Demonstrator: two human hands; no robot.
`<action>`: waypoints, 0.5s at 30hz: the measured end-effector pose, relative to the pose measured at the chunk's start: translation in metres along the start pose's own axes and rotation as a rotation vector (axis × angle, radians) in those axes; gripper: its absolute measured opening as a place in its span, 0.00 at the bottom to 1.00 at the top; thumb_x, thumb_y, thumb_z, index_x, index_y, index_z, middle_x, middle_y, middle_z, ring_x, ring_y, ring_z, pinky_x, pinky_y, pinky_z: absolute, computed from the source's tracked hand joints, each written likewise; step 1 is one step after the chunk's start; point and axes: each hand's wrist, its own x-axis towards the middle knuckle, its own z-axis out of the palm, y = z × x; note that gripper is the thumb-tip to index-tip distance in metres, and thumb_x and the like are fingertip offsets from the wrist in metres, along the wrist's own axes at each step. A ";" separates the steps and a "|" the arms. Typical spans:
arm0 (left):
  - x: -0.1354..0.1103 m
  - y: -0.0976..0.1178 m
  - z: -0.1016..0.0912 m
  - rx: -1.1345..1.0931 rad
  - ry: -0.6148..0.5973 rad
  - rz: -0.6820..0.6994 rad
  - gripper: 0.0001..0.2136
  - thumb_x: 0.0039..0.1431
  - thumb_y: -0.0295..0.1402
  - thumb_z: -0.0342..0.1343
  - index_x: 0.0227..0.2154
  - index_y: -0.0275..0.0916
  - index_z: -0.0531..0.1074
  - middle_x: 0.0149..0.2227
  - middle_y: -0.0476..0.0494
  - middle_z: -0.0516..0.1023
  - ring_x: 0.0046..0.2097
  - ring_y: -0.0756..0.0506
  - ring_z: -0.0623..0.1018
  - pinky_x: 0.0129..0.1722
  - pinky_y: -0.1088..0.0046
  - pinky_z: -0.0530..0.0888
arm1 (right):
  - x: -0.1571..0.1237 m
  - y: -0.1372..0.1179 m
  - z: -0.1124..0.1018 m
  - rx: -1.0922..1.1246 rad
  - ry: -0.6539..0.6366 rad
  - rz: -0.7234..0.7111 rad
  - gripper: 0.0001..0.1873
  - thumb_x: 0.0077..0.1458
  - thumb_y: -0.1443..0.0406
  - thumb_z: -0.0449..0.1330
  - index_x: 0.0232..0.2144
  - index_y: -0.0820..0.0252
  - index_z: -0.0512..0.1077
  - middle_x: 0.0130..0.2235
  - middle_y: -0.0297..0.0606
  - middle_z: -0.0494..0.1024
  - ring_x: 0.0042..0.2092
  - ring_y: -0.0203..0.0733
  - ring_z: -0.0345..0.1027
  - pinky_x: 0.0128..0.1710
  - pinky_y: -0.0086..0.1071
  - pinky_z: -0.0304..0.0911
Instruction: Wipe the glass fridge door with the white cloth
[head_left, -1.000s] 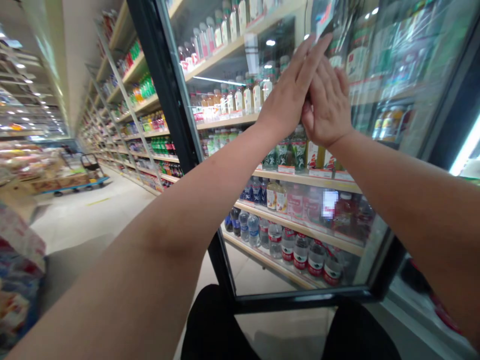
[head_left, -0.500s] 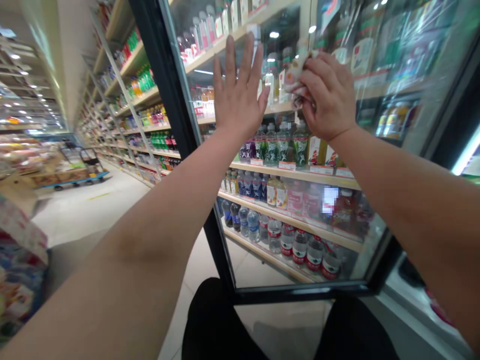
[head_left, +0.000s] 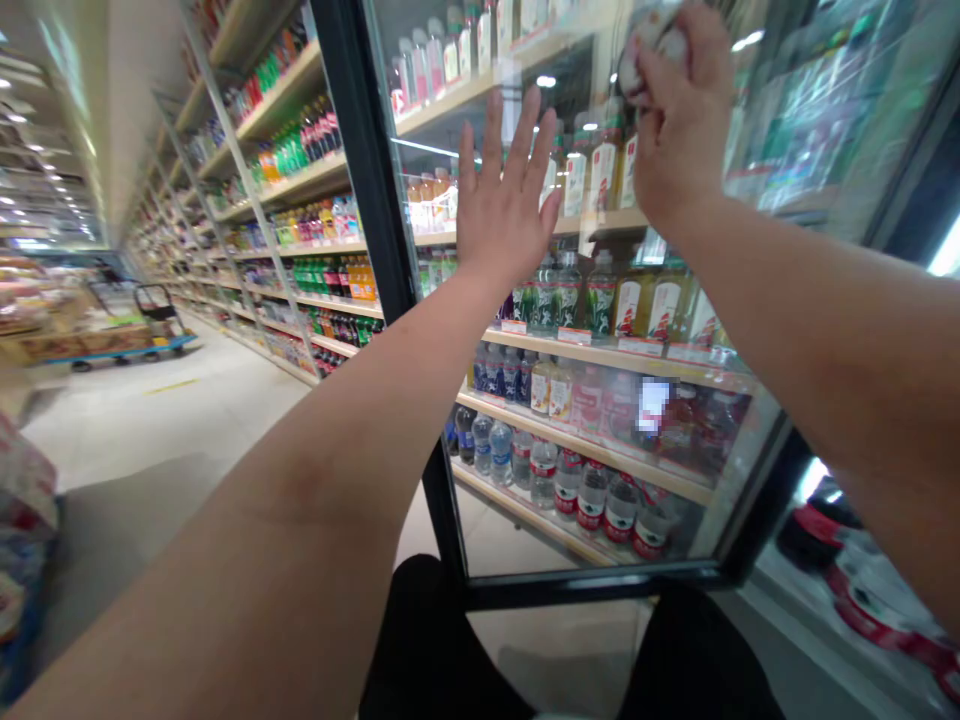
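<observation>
My left hand [head_left: 506,200] lies flat against the glass door [head_left: 517,540], its fingers spread. Higher up and to the right, my right hand [head_left: 686,125] grips a crumpled white cloth [head_left: 649,50] with coloured spots and presses it to the pane. The door has a black frame [head_left: 375,170] and stands swung out in front of my knees. Through the glass, or mirrored in it, rows of drink bottles [head_left: 592,495] show on several shelves. Part of the cloth is hidden behind my fingers.
Long shelves of drinks [head_left: 315,180] run down the aisle on the left. A blue flat trolley [head_left: 127,350] carrying boxes stands on the pale floor [head_left: 202,400]. At the lower right, large bottles [head_left: 862,590] sit on a low cooler shelf.
My right hand has slid the cloth upward and a little right across the glass. My left hand stays flat on the pane, while the view has shifted slightly.
</observation>
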 end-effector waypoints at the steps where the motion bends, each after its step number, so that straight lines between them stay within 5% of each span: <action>1: 0.000 0.001 -0.001 0.020 -0.011 -0.010 0.45 0.55 0.57 0.44 0.76 0.59 0.42 0.66 0.93 0.31 0.62 0.62 0.10 0.77 0.56 0.26 | -0.008 -0.008 0.001 -0.034 0.044 0.027 0.30 0.73 0.58 0.42 0.73 0.55 0.56 0.76 0.35 0.45 0.78 0.51 0.31 0.78 0.54 0.30; 3: -0.001 0.003 -0.002 0.017 -0.010 -0.007 0.46 0.54 0.58 0.42 0.76 0.60 0.40 0.66 0.93 0.30 0.62 0.62 0.10 0.77 0.56 0.26 | -0.024 -0.020 0.002 -0.083 0.083 -0.015 0.32 0.71 0.55 0.49 0.72 0.59 0.59 0.76 0.39 0.48 0.78 0.54 0.32 0.78 0.55 0.32; 8: -0.003 0.002 -0.002 -0.022 0.012 0.023 0.43 0.56 0.55 0.40 0.76 0.61 0.39 0.66 0.92 0.30 0.64 0.61 0.12 0.76 0.54 0.25 | -0.021 -0.018 0.007 -0.065 0.057 -0.088 0.26 0.72 0.56 0.45 0.67 0.46 0.67 0.74 0.27 0.55 0.77 0.42 0.41 0.78 0.49 0.42; 12: -0.003 0.000 -0.002 -0.019 -0.001 0.001 0.42 0.58 0.55 0.42 0.76 0.61 0.42 0.67 0.90 0.31 0.64 0.61 0.11 0.76 0.57 0.22 | -0.009 -0.015 0.015 -0.082 0.107 0.013 0.25 0.72 0.59 0.46 0.65 0.46 0.69 0.73 0.26 0.57 0.76 0.39 0.44 0.78 0.46 0.46; 15: -0.001 0.001 -0.003 -0.062 0.005 0.027 0.41 0.59 0.54 0.41 0.76 0.61 0.42 0.68 0.88 0.30 0.65 0.58 0.13 0.75 0.56 0.20 | -0.030 -0.029 0.022 -0.097 0.129 0.042 0.25 0.73 0.61 0.45 0.67 0.43 0.67 0.73 0.23 0.57 0.76 0.37 0.41 0.78 0.44 0.43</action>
